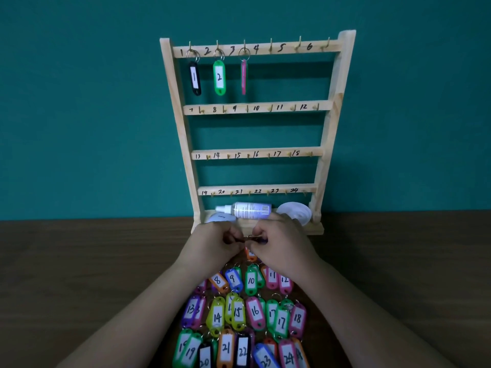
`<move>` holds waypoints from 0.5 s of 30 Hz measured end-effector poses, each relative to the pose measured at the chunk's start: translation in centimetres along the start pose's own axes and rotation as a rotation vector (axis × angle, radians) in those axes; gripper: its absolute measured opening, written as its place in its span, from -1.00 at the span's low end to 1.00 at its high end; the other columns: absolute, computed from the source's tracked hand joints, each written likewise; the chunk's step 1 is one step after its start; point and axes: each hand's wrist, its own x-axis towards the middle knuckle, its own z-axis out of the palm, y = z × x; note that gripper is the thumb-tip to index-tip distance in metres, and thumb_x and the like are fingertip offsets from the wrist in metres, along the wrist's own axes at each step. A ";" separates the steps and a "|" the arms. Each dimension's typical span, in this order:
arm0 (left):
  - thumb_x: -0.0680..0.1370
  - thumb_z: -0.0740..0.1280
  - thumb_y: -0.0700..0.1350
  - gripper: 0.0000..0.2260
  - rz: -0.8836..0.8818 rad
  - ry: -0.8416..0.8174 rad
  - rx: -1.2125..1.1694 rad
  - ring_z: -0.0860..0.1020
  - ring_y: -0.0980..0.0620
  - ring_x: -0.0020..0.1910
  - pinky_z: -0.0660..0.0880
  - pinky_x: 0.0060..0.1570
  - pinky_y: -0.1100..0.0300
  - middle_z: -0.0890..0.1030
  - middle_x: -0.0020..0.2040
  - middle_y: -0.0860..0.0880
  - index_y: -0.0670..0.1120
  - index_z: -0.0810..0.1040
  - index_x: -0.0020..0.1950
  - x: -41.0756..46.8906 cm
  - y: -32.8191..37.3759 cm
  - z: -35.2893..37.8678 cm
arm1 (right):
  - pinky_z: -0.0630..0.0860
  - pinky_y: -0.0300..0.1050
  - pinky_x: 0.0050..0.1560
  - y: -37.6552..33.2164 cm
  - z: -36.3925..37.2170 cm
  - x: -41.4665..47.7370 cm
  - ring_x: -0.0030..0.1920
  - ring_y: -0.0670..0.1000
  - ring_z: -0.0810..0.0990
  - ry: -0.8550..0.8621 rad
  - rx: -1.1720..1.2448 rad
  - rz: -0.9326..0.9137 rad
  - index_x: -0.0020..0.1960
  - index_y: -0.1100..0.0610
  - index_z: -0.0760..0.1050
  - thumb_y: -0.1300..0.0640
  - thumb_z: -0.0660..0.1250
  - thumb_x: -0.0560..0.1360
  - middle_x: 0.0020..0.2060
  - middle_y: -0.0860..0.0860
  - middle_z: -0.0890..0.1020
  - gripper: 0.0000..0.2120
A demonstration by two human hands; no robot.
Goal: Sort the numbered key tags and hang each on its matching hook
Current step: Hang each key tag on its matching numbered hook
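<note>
Left hand (212, 243) and right hand (279, 243) both pinch one key tag (248, 239) just before the rack (255, 152) base, number hidden, so it could slip onto the sorted tags (255, 310) or reach a wrong hook.

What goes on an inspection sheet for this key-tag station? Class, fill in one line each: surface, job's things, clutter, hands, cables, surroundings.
Surface: dark wooden table.
Job's things: wooden rack stands at the table's back; black tag 1, green tag 2 and an edge-on pink tag hang on hooks 1 to 3; remaining hooks bare; loose tags lie in rows on the table.
Clutter: spray bottle lying on the rack's base, white round object beside it.
Hands: left hand and right hand both pinch a small ringed item; its number is hidden.
Cables: nothing seen.
Surroundings: teal wall.
</note>
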 end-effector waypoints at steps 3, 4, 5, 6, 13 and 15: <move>0.52 0.52 -0.06 -0.92 -0.008 0.000 -0.002 0.62 0.28 -0.12 0.45 -0.15 0.49 0.70 -0.16 0.20 0.11 0.73 -0.03 0.0 0.0 0.2 | 0.45 0.01 0.10 -0.4 0.3 0.1 0.01 0.00 0.52 -0.023 -0.087 0.014 -0.04 -0.01 0.68 -0.15 0.44 0.52 -0.08 -0.08 0.59 -0.78; 0.52 0.51 -0.07 -0.92 -0.013 0.003 -0.002 0.61 0.29 -0.12 0.43 -0.16 0.51 0.69 -0.16 0.21 0.11 0.73 -0.03 0.1 0.0 0.3 | 0.45 0.02 0.11 -0.5 0.4 0.2 0.02 0.01 0.53 -0.030 -0.091 0.022 -0.03 -0.02 0.68 -0.14 0.43 0.53 -0.08 -0.07 0.59 -0.79; 0.52 0.51 -0.08 -0.92 -0.018 0.004 -0.004 0.61 0.29 -0.11 0.42 -0.17 0.52 0.69 -0.16 0.21 0.11 0.73 -0.03 0.1 0.0 0.3 | 0.45 0.03 0.12 -0.5 0.4 0.2 0.03 0.02 0.53 -0.035 -0.087 0.033 -0.01 -0.01 0.69 -0.14 0.43 0.54 -0.07 -0.07 0.60 -0.80; 0.53 0.52 -0.08 -0.91 -0.024 0.003 -0.005 0.61 0.30 -0.11 0.42 -0.17 0.53 0.69 -0.16 0.21 0.11 0.73 -0.03 0.1 0.0 0.4 | 0.44 0.03 0.13 -0.6 0.5 0.3 0.04 0.02 0.53 -0.038 -0.080 0.045 0.01 -0.01 0.69 -0.13 0.44 0.55 -0.05 -0.06 0.60 -0.80; 0.52 0.51 -0.07 -0.91 -0.066 0.026 -0.004 0.62 0.24 -0.10 0.57 -0.05 0.27 0.69 -0.15 0.18 0.11 0.72 -0.01 -0.1 0.2 0.5 | 0.37 0.01 0.10 -1.1 0.9 0.5 0.10 0.06 0.52 -0.054 -0.037 0.099 -0.01 -0.07 0.68 -0.03 0.46 0.55 0.00 -0.05 0.58 -0.93; 0.52 0.52 -0.07 -0.90 -0.065 0.029 0.001 0.62 0.22 -0.09 0.58 -0.04 0.24 0.69 -0.15 0.17 0.11 0.71 0.00 -0.1 0.2 0.5 | 0.34 0.01 0.08 -1.2 1.0 0.6 0.11 0.07 0.52 -0.056 -0.029 0.106 -0.01 -0.08 0.68 -0.01 0.46 0.55 -0.01 -0.06 0.57 -0.95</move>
